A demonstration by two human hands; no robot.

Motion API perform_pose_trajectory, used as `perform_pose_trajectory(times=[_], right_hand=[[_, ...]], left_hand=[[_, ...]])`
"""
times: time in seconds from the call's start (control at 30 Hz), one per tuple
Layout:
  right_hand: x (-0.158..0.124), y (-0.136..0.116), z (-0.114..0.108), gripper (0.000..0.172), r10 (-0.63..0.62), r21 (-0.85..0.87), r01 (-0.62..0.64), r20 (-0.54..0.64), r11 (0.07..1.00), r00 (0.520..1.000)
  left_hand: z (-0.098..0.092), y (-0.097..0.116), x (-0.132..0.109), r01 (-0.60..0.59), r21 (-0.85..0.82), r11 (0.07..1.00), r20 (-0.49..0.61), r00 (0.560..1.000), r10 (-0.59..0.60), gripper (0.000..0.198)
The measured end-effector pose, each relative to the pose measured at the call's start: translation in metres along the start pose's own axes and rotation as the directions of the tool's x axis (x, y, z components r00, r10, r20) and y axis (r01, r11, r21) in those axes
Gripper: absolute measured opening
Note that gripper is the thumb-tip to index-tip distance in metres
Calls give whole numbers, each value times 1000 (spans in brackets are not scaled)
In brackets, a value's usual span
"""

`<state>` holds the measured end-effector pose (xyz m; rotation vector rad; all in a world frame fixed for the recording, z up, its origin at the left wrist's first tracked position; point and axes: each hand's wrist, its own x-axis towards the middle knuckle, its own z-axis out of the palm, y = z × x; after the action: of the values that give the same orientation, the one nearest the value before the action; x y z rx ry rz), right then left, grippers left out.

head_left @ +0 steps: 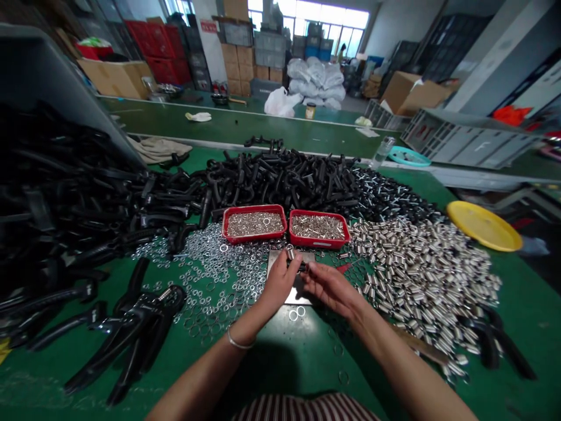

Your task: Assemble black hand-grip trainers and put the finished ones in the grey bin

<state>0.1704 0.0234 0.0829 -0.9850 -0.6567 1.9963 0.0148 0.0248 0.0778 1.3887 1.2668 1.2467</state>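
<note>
Over a metal plate (302,295), both hands meet at the same small work. My left hand (280,278) is closed around a coiled metal spring (290,253), whose end shows above the thumb. A small black part (302,266) bridges the gap from the left thumb to my right hand (326,283). The right fingertips pinch its near end; the part's full shape is hidden by the fingers. Just behind the hands stand two red trays, the left tray (254,238) and the right tray (319,242), filled with small metal pieces.
Loose springs (425,275) are heaped at the right, with metal rings and nuts (219,263) at the left. Black handles (284,178) pile up behind the trays. Assembled hand grips (135,327) lie front left. A yellow lid (484,225) sits far right.
</note>
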Motion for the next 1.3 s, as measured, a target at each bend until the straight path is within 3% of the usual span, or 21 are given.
perform_pose_trajectory(times=[0.13,0.23,0.3,0.37,0.4,0.47,0.63,0.67,0.73,0.77,0.83,0.93,1.03,1.17,1.3], right_hand=[[-2,-1,-2,27,-25,-93,25,5,995,1000],[-6,3,1,27,-229,-333,209,-23,920,973],[-9,4,3,23,-453,-571,362,-18,737,892],[-10,4,3,18,-618,-752,445,64,486,783],[-10,4,2,15,-657,-804,462,121,375,744],[-9,4,0,12,-662,-859,466,225,212,715],[-11,-14,-22,31,-430,-864,504,458,-7,778],[-11,-23,-31,32,-393,-866,498,471,-36,790],[-6,-50,-55,33,-434,-930,355,360,-97,826],[0,-66,-68,32,-508,-971,212,237,-108,828],[19,-99,-92,32,-619,-993,-82,-14,-82,785],[60,-138,-116,24,-634,-967,-252,-167,-45,755],[100,-157,-121,33,-622,-926,-377,-302,12,722],[123,-175,-116,38,-593,-909,-407,-379,93,711],[100,-194,-110,35,-630,-954,-254,-297,160,717]], left_hand=[[0,-1,1,4,30,1000,0,1000,-4,15],[-1,2,0,11,26,1000,-15,1000,-11,16],[-1,7,-1,5,-3,1000,2,1000,-5,18],[-1,10,-2,12,-48,999,32,999,-10,20],[-1,11,-2,24,-68,997,41,999,-22,21],[0,10,-3,64,-98,993,46,997,-59,23],[2,1,-1,202,-214,956,18,979,-203,35],[1,0,0,225,-254,941,28,974,-226,37],[-1,3,2,253,-315,915,49,967,-250,40],[-3,6,2,262,-337,904,51,964,-260,41],[-5,12,3,285,-381,879,46,956,-290,41],[-6,19,2,343,-460,819,82,935,-346,40],[-5,23,0,392,-484,782,130,916,-379,40],[-5,22,2,436,-501,748,150,894,-422,42],[-5,16,6,465,-601,651,143,863,-484,43]])
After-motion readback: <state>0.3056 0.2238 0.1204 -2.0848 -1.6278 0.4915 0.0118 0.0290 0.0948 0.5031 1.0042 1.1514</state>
